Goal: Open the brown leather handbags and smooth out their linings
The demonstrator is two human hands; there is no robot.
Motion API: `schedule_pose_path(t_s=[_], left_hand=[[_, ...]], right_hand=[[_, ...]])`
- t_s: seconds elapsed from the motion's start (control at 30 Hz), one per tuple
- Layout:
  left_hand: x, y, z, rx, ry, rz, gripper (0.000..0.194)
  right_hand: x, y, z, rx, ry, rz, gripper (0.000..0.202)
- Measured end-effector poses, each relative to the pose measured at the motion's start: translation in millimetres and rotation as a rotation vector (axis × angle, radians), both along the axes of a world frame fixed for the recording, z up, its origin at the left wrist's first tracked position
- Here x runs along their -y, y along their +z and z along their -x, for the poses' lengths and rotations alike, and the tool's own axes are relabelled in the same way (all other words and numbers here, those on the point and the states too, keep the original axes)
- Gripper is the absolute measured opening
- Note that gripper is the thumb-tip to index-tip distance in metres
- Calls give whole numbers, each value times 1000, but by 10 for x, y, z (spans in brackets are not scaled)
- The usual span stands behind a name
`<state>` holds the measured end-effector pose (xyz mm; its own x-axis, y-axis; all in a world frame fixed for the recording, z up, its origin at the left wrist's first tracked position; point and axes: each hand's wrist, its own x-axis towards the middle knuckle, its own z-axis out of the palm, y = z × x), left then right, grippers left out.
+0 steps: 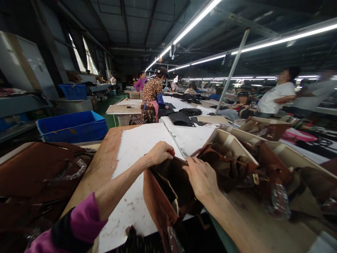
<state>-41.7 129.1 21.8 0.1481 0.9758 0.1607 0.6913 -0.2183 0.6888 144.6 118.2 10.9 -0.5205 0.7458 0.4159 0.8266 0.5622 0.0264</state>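
Head view, brown bag [157,196], mouth up, long axis slanting far-left

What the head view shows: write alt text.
The left hand and right hand grip the upper edge of an open brown bag at a white-topped worktable. Similar bags crowd the right; a blue bin sits left, co-workers beyond.

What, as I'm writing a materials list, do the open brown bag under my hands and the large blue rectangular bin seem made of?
Open brown bag: leather or imitation leather, by its smooth outside with a soft sheen; I can't tell which. Large blue rectangular bin: probably plastic, slightly shiny, judging by its uniform colour and faint sheen.
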Motion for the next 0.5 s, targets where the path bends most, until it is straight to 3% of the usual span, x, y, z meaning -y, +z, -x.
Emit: schedule_pose_path(t_s=[0.2,0.4,0.5], left_hand=[[29,33,3,13,-40,21,22],[332,250,139,-264,201,-49,72],[441,203,174,-192,281,45,73]], right_hand=[[-98,0,410,16,6,143,18],[-181,26,351,83,-110,171,24],[-169,38,326,79,-108,172,25]])
